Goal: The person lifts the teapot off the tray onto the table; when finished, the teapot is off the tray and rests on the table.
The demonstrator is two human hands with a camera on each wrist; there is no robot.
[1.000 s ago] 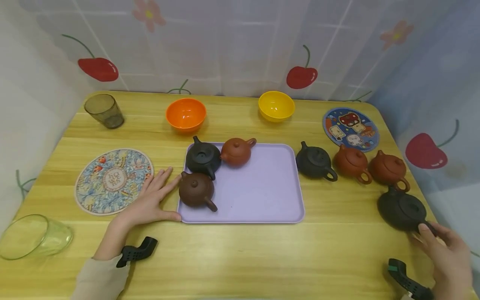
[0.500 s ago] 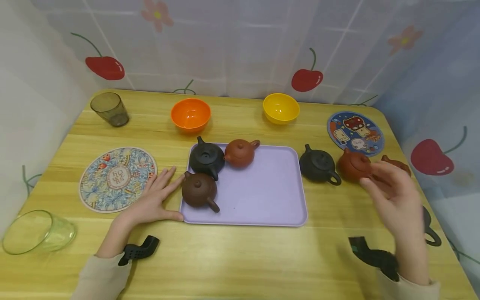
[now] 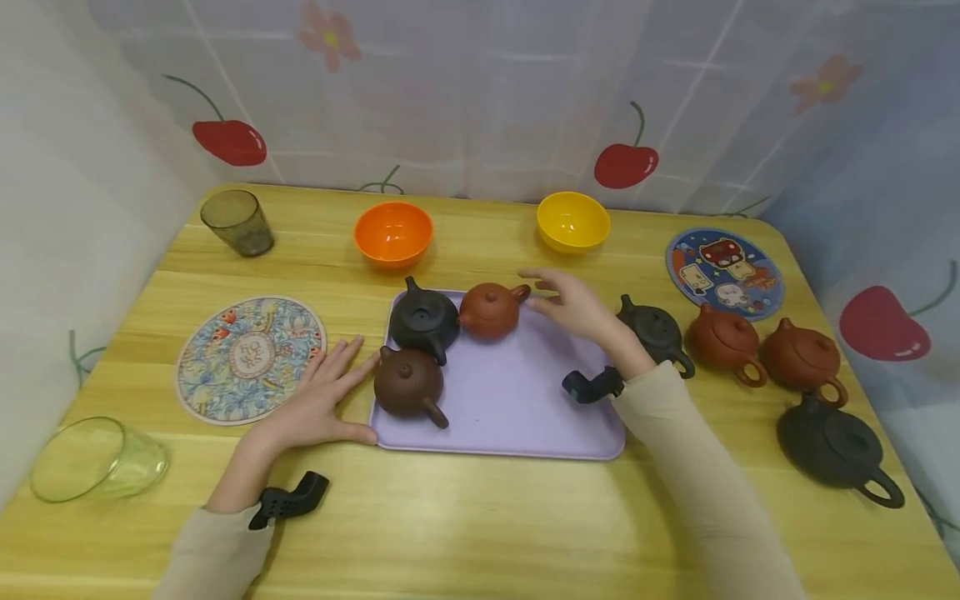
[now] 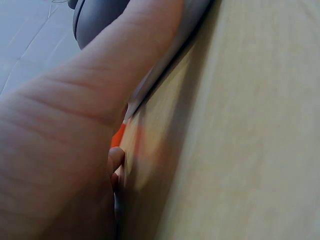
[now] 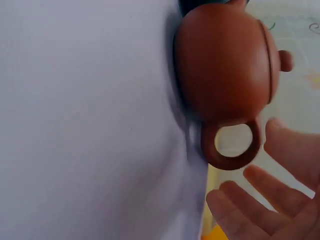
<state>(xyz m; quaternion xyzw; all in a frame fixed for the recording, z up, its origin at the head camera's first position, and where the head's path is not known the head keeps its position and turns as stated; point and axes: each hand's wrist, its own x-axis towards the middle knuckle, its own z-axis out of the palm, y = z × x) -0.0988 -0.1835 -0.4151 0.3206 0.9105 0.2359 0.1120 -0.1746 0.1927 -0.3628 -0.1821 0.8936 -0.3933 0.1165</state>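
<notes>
My right hand hovers over the back of the lilac tray, fingers loosely extended around the handle of a reddish-brown teapot. In the right wrist view a small gap shows between the fingertips and the looped handle. Beside this teapot on the tray sit a black teapot and a dark brown teapot. With fingers spread, my left hand rests at the tray's left edge, thumb at the front left corner. The left wrist view shows mostly palm and tabletop.
Right of the tray stand a black teapot, two reddish teapots and another black teapot. An orange bowl, yellow bowl and dark glass line the back. A green glass lies front left, near a floral mat.
My right hand has let go of the far-right black teapot's handle and swung left past the reddish teapots to the one on the tray. My left hand stays put; the view shifts slightly.
</notes>
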